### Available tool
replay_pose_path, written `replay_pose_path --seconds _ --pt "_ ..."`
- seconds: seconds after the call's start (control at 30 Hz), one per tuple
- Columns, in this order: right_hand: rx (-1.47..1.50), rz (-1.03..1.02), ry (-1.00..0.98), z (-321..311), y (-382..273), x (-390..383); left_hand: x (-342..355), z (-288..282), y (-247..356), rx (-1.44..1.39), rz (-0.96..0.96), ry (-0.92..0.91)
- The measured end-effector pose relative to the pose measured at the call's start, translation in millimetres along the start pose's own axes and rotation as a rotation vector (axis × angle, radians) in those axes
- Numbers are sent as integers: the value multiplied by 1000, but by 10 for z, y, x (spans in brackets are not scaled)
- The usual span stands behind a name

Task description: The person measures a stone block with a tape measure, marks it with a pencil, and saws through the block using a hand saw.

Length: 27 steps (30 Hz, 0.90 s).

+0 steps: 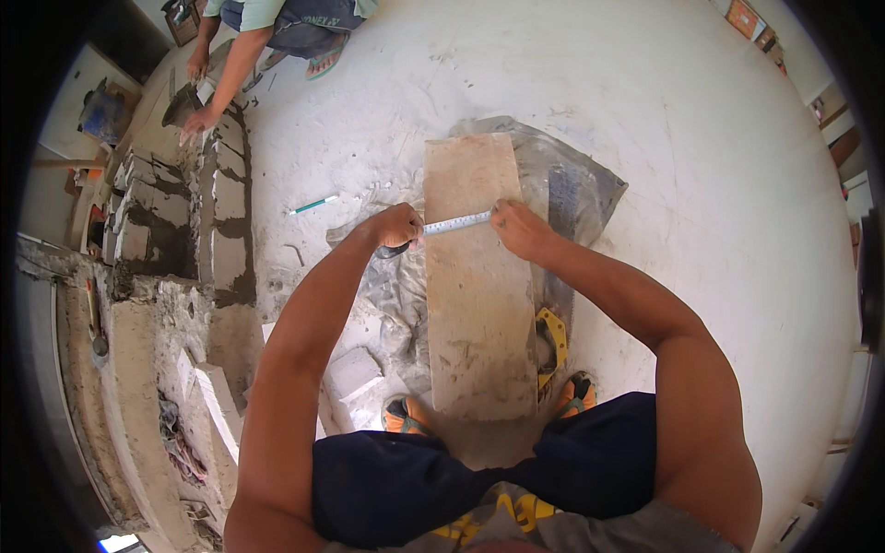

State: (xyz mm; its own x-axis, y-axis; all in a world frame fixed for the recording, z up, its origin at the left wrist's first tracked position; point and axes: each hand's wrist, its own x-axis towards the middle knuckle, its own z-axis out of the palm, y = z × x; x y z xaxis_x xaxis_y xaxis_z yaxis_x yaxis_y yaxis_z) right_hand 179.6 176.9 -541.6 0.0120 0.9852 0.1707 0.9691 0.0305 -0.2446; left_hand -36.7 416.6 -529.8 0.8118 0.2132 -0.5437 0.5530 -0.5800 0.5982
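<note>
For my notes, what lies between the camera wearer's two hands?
In the head view, a pale measuring tape runs from the left hand to the right hand, across the beige board.

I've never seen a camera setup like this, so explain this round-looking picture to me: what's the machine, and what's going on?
There's no machine at work, just a person wearing a wide fisheye camera on the head. This one picture looks down from there, so straight edges bend toward the rim. The left hand and right hand hold a measuring tape stretched across a long beige board. Crumpled grey sheeting shows on both sides, apparently beneath it. A thin green-and-white stick, perhaps a pencil, lies on the floor to the left. At upper left, another person's hand is near a block wall.
</note>
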Motion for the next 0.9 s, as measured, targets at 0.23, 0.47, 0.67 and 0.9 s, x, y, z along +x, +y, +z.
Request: replay_pose_path --seconds 0.23,0.47,0.67,0.9 --pt "82 -119 -12 -1 -250 -452 -354 347 19 -42 -6 -40" --pt "3 -276 -16 9 -466 -870 -711 743 112 -99 -28 -68" --pt "89 -269 0 46 -664 -1119 -985 1001 164 -170 -65 -57" --pt "20 -329 3 -56 -674 -1136 -1127 1130 215 -168 -49 9"
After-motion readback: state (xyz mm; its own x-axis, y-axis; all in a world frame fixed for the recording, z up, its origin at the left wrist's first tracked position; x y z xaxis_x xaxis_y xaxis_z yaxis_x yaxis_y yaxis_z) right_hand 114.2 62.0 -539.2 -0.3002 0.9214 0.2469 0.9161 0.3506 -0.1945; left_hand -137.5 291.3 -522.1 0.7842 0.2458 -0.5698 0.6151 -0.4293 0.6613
